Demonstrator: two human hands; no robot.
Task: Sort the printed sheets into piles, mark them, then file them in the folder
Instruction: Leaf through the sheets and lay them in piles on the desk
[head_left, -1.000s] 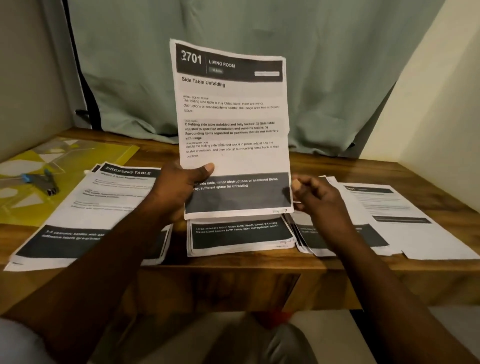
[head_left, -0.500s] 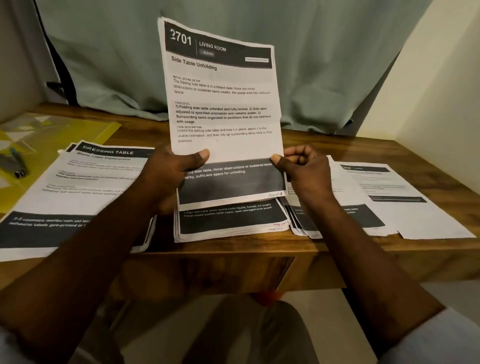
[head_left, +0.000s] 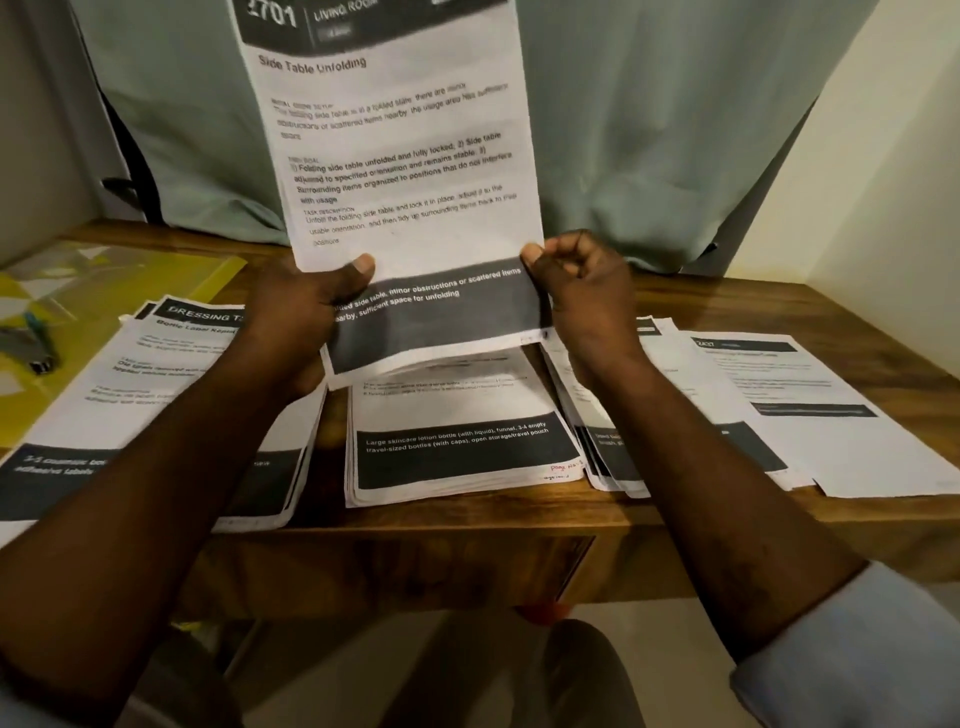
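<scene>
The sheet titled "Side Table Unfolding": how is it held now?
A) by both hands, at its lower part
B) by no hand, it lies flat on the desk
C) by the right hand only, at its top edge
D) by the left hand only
A: the left hand grips the sheet at its lower left and the right hand pinches its lower right edge.

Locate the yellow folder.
Head view: the yellow folder lies flat on the table's far left, behind the left pile, left of the held sheet.
</scene>
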